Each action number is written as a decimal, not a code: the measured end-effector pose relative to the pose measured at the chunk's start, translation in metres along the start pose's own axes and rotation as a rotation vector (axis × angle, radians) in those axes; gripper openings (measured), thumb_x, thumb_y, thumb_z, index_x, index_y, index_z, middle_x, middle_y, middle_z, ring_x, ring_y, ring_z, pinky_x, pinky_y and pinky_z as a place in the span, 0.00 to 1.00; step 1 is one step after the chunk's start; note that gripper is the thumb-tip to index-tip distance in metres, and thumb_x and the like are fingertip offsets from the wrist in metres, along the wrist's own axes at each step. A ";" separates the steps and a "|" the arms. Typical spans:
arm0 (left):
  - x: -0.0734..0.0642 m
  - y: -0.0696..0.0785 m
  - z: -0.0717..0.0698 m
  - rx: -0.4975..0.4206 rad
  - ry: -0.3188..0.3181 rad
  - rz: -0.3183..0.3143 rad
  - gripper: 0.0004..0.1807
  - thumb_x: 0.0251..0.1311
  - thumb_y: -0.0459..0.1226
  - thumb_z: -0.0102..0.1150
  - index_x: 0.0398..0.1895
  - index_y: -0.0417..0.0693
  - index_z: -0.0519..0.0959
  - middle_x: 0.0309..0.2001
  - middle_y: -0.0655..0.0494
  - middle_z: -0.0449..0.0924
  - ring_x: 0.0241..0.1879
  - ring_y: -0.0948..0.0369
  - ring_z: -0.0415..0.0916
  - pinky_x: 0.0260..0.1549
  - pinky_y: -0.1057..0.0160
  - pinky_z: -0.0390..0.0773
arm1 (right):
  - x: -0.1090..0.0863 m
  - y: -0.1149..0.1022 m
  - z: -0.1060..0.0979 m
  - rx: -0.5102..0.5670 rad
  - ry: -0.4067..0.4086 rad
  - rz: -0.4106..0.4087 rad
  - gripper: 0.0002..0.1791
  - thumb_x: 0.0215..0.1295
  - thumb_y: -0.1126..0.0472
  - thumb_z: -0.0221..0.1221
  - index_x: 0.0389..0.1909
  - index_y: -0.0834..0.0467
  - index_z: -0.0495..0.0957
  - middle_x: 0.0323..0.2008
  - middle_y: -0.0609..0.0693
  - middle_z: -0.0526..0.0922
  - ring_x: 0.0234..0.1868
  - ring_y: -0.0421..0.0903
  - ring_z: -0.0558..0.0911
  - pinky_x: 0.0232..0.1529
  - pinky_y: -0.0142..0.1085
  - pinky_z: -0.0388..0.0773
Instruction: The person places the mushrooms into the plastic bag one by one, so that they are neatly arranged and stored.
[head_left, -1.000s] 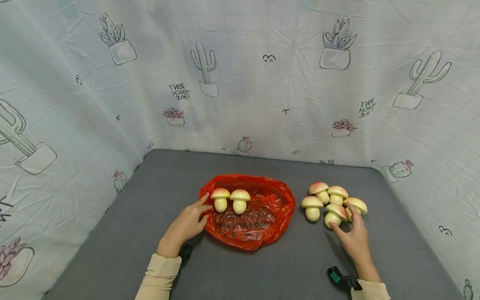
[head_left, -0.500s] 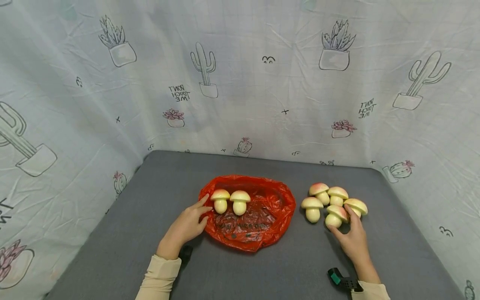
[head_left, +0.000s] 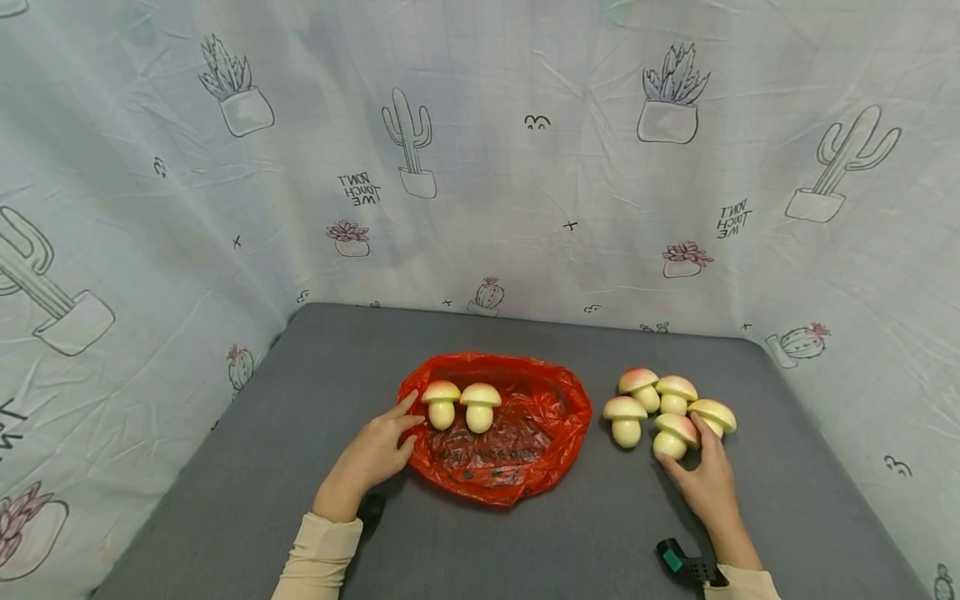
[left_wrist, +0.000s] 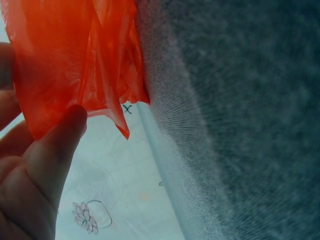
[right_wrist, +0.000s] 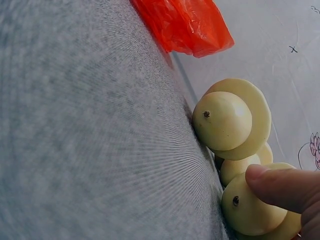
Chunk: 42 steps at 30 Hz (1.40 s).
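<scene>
At the left rim of a red plastic bag [head_left: 551, 433], opened wide on the table, my left hand [head_left: 371, 450] holds the bag's edge. The left wrist view shows the thumb [left_wrist: 62, 137] on the bag's outer wall, the other fingers behind the edge. Two cream-yellow toy mushrooms [head_left: 480, 404] stand inside the bag, side by side. To the right, my right hand [head_left: 708, 487] grips the front toy mushroom [head_left: 670, 446] of a cluster, thumb at its stem and index finger at its pink-tinged cap. The right wrist view shows the thumb [right_wrist: 280, 187] on it; the other fingers are out of view.
Several more toy mushrooms [head_left: 625, 417] crowd around the gripped one, some touching. A grey-covered table [head_left: 502, 558] lies beneath everything. A pale curtain [head_left: 480, 167] printed with potted cacti surrounds its back and sides. A black wrist strap [head_left: 682, 562] sits by the right sleeve.
The head view has shifted a little, so everything appears slightly lower. My left hand stays at the bag's rim and my right hand at the same toy mushroom, which remains in the cluster.
</scene>
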<state>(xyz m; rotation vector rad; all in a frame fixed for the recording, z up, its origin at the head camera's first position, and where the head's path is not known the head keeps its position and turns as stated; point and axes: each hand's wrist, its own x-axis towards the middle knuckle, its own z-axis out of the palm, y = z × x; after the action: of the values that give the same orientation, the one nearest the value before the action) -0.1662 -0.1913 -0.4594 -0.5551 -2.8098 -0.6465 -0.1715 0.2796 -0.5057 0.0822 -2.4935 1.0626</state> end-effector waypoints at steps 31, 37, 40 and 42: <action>0.000 -0.001 0.000 -0.010 0.021 0.015 0.17 0.54 0.29 0.61 0.48 0.35 0.81 0.66 0.39 0.66 0.47 0.51 0.79 0.38 0.57 0.77 | -0.003 0.000 0.000 0.022 0.035 -0.005 0.47 0.45 0.66 0.71 0.67 0.67 0.60 0.62 0.70 0.65 0.60 0.68 0.64 0.55 0.59 0.58; -0.001 -0.002 0.001 -0.019 0.038 0.032 0.16 0.53 0.28 0.61 0.47 0.34 0.82 0.65 0.38 0.67 0.49 0.49 0.79 0.40 0.55 0.78 | -0.005 -0.002 0.000 0.015 0.066 0.005 0.47 0.43 0.66 0.72 0.67 0.64 0.62 0.62 0.67 0.66 0.62 0.52 0.66 0.60 0.33 0.59; -0.001 -0.002 0.001 -0.021 0.036 0.032 0.16 0.53 0.28 0.62 0.47 0.34 0.82 0.65 0.38 0.67 0.50 0.47 0.78 0.42 0.54 0.78 | -0.006 -0.003 0.000 0.030 0.087 -0.009 0.46 0.43 0.67 0.72 0.67 0.64 0.63 0.62 0.66 0.67 0.60 0.33 0.64 0.54 0.15 0.53; -0.001 -0.002 0.001 -0.019 0.035 0.032 0.16 0.53 0.28 0.62 0.47 0.34 0.82 0.65 0.38 0.67 0.51 0.46 0.77 0.43 0.53 0.78 | -0.005 -0.003 0.000 0.046 0.097 -0.019 0.46 0.43 0.67 0.72 0.66 0.65 0.63 0.61 0.67 0.67 0.57 0.23 0.61 0.50 0.11 0.51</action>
<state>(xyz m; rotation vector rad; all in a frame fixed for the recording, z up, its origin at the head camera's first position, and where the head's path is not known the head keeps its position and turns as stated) -0.1665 -0.1930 -0.4613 -0.5855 -2.7593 -0.6709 -0.1659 0.2767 -0.5058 0.0662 -2.3782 1.0905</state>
